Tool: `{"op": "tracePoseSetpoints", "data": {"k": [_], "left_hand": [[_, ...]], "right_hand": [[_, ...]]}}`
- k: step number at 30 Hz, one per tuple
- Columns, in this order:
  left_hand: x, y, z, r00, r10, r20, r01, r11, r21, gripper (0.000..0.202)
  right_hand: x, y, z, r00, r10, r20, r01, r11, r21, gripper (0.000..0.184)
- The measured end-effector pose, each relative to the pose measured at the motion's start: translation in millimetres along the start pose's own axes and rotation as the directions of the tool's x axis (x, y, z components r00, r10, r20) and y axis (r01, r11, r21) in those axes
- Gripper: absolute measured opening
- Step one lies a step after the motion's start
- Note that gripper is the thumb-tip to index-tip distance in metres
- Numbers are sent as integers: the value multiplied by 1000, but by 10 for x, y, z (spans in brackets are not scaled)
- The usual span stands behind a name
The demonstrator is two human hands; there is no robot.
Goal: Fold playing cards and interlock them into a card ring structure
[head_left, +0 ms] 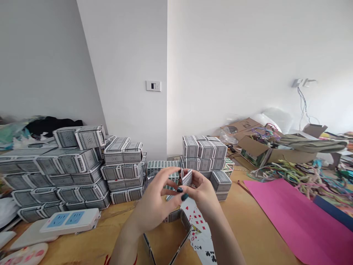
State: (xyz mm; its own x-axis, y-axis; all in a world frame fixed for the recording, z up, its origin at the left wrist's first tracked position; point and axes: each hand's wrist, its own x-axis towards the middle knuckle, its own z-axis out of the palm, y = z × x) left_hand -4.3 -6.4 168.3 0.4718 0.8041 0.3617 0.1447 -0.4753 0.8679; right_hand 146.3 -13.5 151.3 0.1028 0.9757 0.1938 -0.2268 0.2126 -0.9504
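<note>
Between both hands is a small piece of folded playing cards with grey patterned backs, standing up in a V shape. My right hand pinches it from the right, thumb in front and fingers behind. From the left, the fingertips of my left hand curl against its left edge, its thumb beside the right thumb. Below my hands, a frame of linked folded cards stands on edge on the table, partly hidden by my left hand. Loose face-up playing cards lie spread beside it, partly under my right forearm.
Folded-card blocks are stacked at the left, centre left and behind my right hand. A white power strip lies front left. Pink paper, tangled coloured pipe cleaners and an open cardboard box occupy the right.
</note>
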Motion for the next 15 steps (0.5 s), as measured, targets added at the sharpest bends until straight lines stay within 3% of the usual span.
{"op": "tracePoseSetpoints", "data": {"k": [3,6,10,15], "left_hand": [[60,-71,-36,975,-193,-111,175,973,-151,40],[107,-128,-37,941,-337,22,323,881,-346,45],[110,-158,-33,921,-310,234,388,763,-517,42],[88,-121,-102,939,-205,275,327,774,-542,43]], "right_hand": [[-10,5,20,999,-34,-28,30,993,-118,48],[-39,-3,35,995,-100,-21,92,966,-240,51],[-116,-71,47,990,-127,59,139,948,-288,51],[-159,-103,51,966,-230,120,259,880,-399,55]]}}
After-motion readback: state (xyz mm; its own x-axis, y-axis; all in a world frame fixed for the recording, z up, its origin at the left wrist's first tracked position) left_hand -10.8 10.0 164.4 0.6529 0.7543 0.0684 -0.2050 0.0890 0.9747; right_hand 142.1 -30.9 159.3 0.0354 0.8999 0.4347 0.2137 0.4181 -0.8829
